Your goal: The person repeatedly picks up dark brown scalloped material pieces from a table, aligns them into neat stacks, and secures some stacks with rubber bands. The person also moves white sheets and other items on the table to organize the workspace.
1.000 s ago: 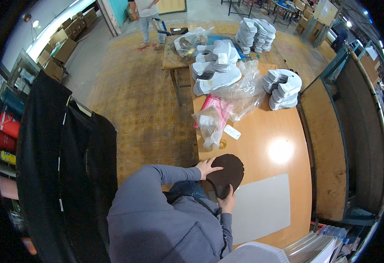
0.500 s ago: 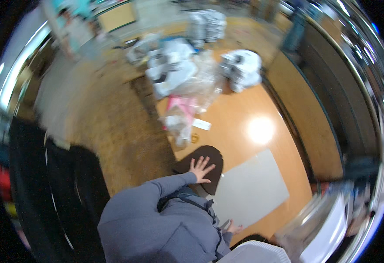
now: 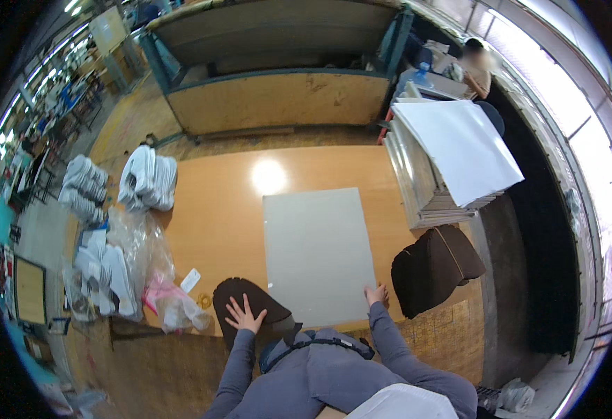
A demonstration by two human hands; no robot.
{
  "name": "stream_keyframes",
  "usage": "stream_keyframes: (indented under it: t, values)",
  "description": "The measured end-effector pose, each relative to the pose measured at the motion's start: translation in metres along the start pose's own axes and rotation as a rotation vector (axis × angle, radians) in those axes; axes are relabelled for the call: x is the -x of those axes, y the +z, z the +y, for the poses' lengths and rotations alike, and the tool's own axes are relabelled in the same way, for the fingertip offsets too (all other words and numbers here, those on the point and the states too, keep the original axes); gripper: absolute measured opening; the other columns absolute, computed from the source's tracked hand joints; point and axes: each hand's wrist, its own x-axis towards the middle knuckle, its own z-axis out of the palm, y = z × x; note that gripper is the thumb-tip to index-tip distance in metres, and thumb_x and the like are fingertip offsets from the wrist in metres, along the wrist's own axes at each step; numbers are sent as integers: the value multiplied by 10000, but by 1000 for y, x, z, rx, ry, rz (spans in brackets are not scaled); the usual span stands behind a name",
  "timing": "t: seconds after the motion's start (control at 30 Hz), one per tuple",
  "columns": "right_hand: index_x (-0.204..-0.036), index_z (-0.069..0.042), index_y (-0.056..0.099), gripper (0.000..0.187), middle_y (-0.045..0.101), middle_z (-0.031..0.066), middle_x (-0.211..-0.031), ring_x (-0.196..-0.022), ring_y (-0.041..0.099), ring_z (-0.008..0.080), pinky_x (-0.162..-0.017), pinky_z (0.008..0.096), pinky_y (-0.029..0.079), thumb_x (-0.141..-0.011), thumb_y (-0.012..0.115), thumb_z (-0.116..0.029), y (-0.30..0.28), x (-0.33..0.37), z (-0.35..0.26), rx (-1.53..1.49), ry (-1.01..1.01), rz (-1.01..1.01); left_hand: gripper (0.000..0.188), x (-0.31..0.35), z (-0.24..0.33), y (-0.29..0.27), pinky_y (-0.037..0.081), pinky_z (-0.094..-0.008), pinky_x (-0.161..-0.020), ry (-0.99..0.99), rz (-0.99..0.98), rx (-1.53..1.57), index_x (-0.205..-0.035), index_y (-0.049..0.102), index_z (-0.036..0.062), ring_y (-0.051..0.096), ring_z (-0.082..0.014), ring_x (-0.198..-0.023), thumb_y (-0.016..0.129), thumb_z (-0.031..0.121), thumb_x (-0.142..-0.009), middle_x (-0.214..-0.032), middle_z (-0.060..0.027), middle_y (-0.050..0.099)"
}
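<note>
My left hand [image 3: 244, 316] lies flat with spread fingers on a dark brown cut piece of material [image 3: 250, 302] at the near edge of the orange-brown table [image 3: 215, 209]. My right hand [image 3: 376, 295] rests on the near right corner of a large pale grey sheet [image 3: 318, 253] lying flat in the middle of the table. I cannot tell whether its fingers pinch the sheet's edge.
A stack of dark brown pieces [image 3: 433, 267] sits right of the sheet. A pile of white boards [image 3: 452, 157] stands at the far right. Stacks of white pieces [image 3: 147, 179] and plastic bags [image 3: 145, 272] crowd the left. A person [image 3: 477, 66] is beyond the boards.
My head has swung to the right, so the table now fills the view. My right hand has moved up onto the grey sheet's corner. My left hand stays on the brown piece.
</note>
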Motion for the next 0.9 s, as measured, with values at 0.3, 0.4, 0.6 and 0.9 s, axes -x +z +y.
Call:
stream_keyframes:
  t: [0.3, 0.4, 0.6, 0.9]
  values:
    - [-1196, -3, 467, 402, 571, 172, -1121, -1048, 538, 303, -889, 363, 420, -808, 532, -87, -29, -14, -14, -253, -701, -431, 1007, 1, 6, -8, -37, -647, -993, -26, -35, 24, -1424, -1, 324, -185, -363, -1336, 586, 650, -674, -1467, -115, -190]
    - [-1185, 6, 488, 379, 579, 162, -1112, -1044, 542, 270, -890, 342, 412, -813, 519, -57, -59, 31, -63, -319, -836, -359, 1002, 1, 8, -12, -36, -646, -994, -32, -59, 13, -1425, -4, 321, -177, -364, -1338, 569, 663, -678, -1467, -114, -192]
    - [-1142, 30, 535, 303, 602, 46, -1046, -928, 520, 89, -828, 249, 419, -860, 539, -82, -197, 75, -141, -568, -861, -297, 1010, -1, 5, -10, -24, -650, -993, -33, -42, -5, -1424, -7, 325, -160, -366, -1341, 532, 715, -664, -1470, -107, -187]
    - [-1180, 14, 478, 311, 580, 80, -1085, -951, 557, 151, -826, 280, 434, -881, 474, -74, -345, -11, -154, -1338, -872, 160, 997, 4, 12, -14, -14, -628, -1013, -73, -32, -10, -1422, 4, 340, -151, -340, -1350, 558, 688, -670, -1476, -90, -171]
